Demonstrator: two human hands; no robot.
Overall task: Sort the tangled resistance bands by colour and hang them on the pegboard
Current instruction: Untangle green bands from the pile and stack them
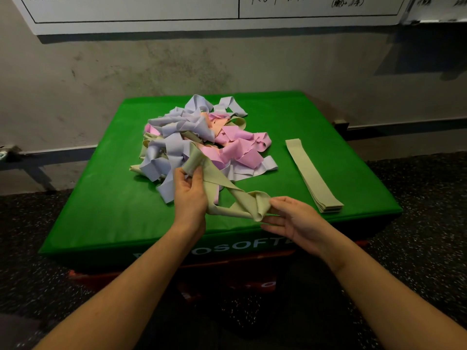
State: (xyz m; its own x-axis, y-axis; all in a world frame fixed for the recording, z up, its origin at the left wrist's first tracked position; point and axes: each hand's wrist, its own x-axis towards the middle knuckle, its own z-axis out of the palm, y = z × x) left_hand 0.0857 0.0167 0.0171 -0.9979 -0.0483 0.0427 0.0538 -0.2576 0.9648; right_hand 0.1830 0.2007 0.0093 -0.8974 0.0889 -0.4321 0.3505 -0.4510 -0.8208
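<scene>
We're looking down on the green mat (pixel 106 205), and right at its centre sits the tangled pile (pixel 199 140) of resistance bands: lilac, pink, a bit of peach, and pale olive strands poking out along its nine o'clock edge. Plenty of knotting left in there.

Now the action. Our left hand (pixel 189 195) is at six o'clock of the pile, thumb and fingers pinching the olive band (pixel 222 188) where it comes out of the heap. Our right hand (pixel 290 218) is down at about four o'clock from the left, fingers curled loosely round the band's other, twisted end. So both hands are grasping the same olive band, which is stretched between them with a twist in the middle and a loop gaping open over the mat. Its far end touches the pile; whether it is fully free we cannot tell.

Over at three o'clock of the pile, well apart from it, lies a neat flat stack of olive bands (pixel 313 175), edges lined up. That's the one colour group started.

Our reading of the score: early days. One colour is partly sorted, this band looks bound for that stack once untwisted, and the lilac and pink are untouched. Nothing is hung, and no pegboard is in sight, only a whiteboard (pixel 141 8) at twelve o'clock on the wall.
</scene>
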